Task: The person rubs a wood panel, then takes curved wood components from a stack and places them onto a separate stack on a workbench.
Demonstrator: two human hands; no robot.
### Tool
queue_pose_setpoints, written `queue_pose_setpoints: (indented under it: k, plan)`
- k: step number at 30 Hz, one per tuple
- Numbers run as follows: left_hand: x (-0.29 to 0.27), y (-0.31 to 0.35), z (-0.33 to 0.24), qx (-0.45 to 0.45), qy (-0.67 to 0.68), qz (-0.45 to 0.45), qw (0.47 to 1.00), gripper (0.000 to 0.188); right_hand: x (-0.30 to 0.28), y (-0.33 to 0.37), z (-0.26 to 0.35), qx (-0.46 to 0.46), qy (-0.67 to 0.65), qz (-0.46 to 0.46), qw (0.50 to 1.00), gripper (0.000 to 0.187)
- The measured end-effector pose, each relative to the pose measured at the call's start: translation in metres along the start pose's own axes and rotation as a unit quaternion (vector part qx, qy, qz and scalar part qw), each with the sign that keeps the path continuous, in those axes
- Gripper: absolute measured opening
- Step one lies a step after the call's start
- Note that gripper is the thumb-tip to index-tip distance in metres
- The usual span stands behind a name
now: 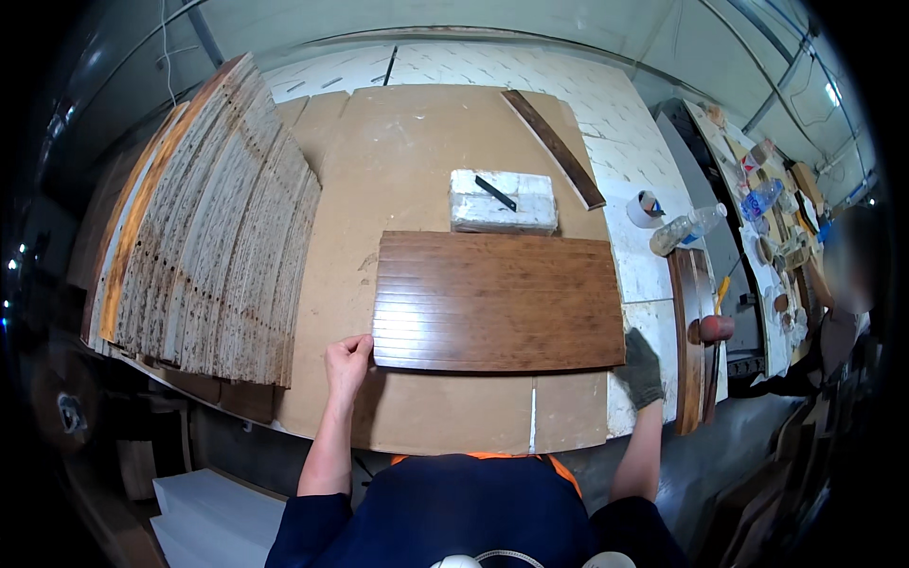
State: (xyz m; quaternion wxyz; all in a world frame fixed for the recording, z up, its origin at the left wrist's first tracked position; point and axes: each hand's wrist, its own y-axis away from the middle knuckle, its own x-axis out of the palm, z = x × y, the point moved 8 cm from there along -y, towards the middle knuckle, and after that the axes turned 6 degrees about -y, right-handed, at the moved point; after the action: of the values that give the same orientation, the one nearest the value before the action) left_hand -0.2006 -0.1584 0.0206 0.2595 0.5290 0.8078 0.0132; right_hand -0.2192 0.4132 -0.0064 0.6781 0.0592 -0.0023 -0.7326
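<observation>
A glossy brown wooden panel with fine lengthwise grooves lies across the middle, over the cardboard sheet. My bare left hand pinches its near left corner between thumb and fingers. At its near right corner is my right hand in a dark grey glove, gripping the edge; part of its fingers is hidden. Just beyond the panel's far edge stands a white wrapped block, with a small black strip lying on top of it.
Many panels stand on edge in a stack at the left. A dark wooden strip lies far right. Along the right are a tape roll, plastic bottles, wooden strips and a red-headed mallet. Another person is at the far right.
</observation>
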Motion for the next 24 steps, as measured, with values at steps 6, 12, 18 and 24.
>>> queue_pose_setpoints:
  k: [6,12,18,24]
  plan:
    - [0.001,0.003,0.005,0.023,-0.033,-0.046,0.998,0.025,0.036,-0.037,0.153,-0.200,0.175,-0.156,0.951,0.042]
    - [-0.004,0.010,0.013,0.043,-0.061,-0.127,0.989,0.024,0.239,-0.159,0.183,-0.256,0.408,0.030,0.876,0.053]
    - [0.006,0.019,0.016,0.030,0.026,-0.143,0.989,0.026,0.298,-0.231,0.155,-0.200,0.595,0.030,0.778,0.036]
    - [0.021,0.030,0.031,0.057,0.135,-0.038,0.989,0.051,0.314,-0.235,0.158,-0.260,0.658,0.057,0.704,0.027]
